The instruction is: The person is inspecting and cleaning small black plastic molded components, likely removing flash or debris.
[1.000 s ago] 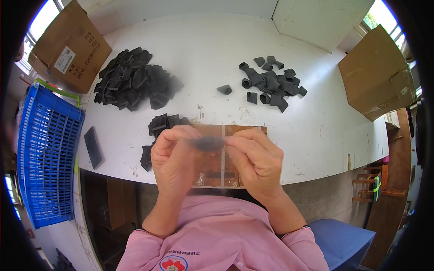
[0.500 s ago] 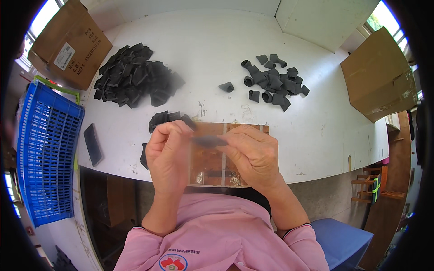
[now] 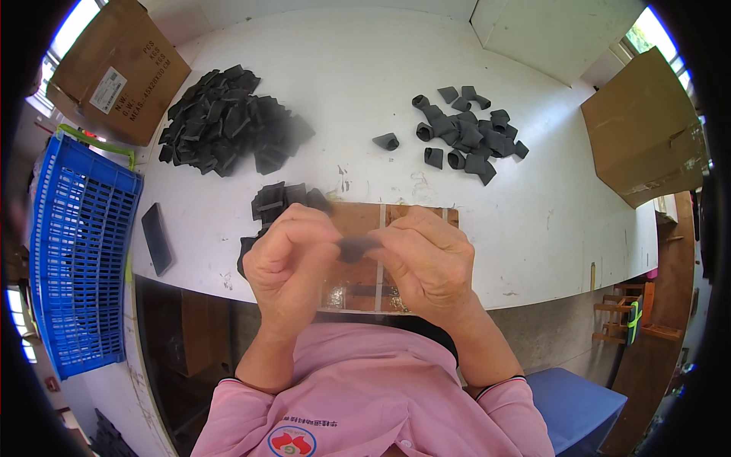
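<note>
A small dark grey fabric piece point(image 3: 355, 248) is stretched between my two hands, blurred by motion. My left hand point(image 3: 293, 255) pinches one end with thumb and forefinger. At the other end, the fingertips of my right hand point(image 3: 430, 263) are closed on it. Both hands hover over a brown board point(image 3: 358, 217) with pale strips, at the table's near edge. Several flat dark pieces point(image 3: 278, 199) lie just beyond my left hand, partly hidden by it. Farther off on the left is a big heap of flat dark pieces point(image 3: 221, 122); on the right lies a looser group of tube-shaped ones point(image 3: 468, 133).
A phone point(image 3: 157, 239) lies on the white table point(image 3: 343, 91) at the left. Beside it stands a blue plastic basket point(image 3: 84, 259). Cardboard boxes stand at the far left point(image 3: 114, 72) and right point(image 3: 647, 129). A blue stool point(image 3: 575, 411) is below the table at right.
My left hand has moved right, closer to my right hand, and its fingers now meet the near end of the fabric piece. The view has shifted slightly.
</note>
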A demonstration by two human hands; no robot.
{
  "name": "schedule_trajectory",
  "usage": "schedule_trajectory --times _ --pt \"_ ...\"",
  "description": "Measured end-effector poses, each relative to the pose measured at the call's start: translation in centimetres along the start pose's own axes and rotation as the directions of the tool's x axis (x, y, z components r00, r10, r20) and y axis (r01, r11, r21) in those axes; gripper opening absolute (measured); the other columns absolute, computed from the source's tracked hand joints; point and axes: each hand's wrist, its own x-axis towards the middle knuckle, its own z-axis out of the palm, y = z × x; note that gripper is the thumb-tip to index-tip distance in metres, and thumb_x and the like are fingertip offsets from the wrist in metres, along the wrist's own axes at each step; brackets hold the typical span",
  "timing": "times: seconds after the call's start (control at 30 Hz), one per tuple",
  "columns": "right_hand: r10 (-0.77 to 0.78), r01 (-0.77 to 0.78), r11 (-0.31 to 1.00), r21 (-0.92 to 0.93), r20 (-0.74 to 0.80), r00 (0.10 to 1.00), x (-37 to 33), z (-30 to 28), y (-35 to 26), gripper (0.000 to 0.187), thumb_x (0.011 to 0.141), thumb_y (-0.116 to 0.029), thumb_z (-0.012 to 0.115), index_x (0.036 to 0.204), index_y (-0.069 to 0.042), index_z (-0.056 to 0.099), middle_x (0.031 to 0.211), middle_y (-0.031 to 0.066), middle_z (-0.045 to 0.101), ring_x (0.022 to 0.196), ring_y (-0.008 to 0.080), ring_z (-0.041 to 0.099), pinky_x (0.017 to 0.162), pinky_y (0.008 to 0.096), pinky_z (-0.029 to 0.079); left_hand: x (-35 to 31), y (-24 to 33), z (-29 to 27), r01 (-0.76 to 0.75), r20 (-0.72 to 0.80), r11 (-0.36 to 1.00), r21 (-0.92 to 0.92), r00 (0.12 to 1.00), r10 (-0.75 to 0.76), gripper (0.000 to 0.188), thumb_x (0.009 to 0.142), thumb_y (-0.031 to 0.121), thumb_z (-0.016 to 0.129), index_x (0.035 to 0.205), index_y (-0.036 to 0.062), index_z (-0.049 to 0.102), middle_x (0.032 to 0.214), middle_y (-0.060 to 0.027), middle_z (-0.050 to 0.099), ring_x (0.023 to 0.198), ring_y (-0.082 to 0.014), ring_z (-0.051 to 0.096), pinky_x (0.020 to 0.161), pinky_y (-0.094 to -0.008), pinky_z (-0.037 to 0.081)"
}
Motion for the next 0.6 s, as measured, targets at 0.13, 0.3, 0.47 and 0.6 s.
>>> schedule_trajectory --times 0.13,0.3,0.47,0.6 --pt "0.006 -0.004 1.000 0.021 -0.090 0.996 -1.5 0.7 0.5 0.020 0.059 -0.001 0.067 0.077 -0.001 0.058 0.066 0.0058 0.052 0.055 0.0194 0.049 0.045 0.0287 0.039 0.6 0.1 0.4 -0.141 0.070 0.977 0.156 0.989 0.132 0.018 0.065 -0.010 0.056 0.081 -0.0022 0.058 0.075 -0.0081 0.055 0.068 -0.0152 0.049 0.061 -0.0236 0.040" --pt "-0.015 0.015 1.000 -0.004 -0.076 0.997 -1.0 0.9 0.2 0.020 0.059 -0.001 0.067 0.077 0.000 0.059 0.064 0.0062 0.051 0.053 0.0196 0.048 0.042 0.0296 0.037 1.5 1.0 0.5 -0.107 0.203 0.953 0.284 0.978 0.049 0.020 0.065 -0.005 0.062 0.084 -0.0006 0.061 0.073 -0.0070 0.058 0.066 -0.0171 0.051 0.057 -0.0248 0.041" --pt "-0.048 0.043 0.986 -0.164 -0.028 0.998 -1.1 0.4 -1.1 0.014 0.060 0.002 0.065 0.073 0.003 0.059 0.062 0.0075 0.050 0.051 0.0196 0.047 0.043 0.0286 0.036 0.4 0.0 1.2 -0.272 0.162 0.932 0.238 0.958 0.238 0.014 0.070 -0.002 0.064 0.084 -0.0015 0.063 0.074 -0.0076 0.056 0.062 -0.0166 0.050 0.055 -0.0238 0.039" --pt "0.301 -0.297 0.871 0.392 0.053 0.952 0.4 -2.0 0.1 0.013 0.078 -0.006 0.058 0.086 0.004 0.059 0.063 0.0067 0.052 0.052 0.0126 0.046 0.043 0.0247 0.034 -1.9 -2.1 0.0 -0.182 -0.031 0.883 0.433 0.976 0.217 0.014 0.076 -0.003 0.057 0.089 -0.0007 0.060 0.079 -0.0097 0.057 0.066 -0.0174 0.052 0.060 -0.0251 0.042"
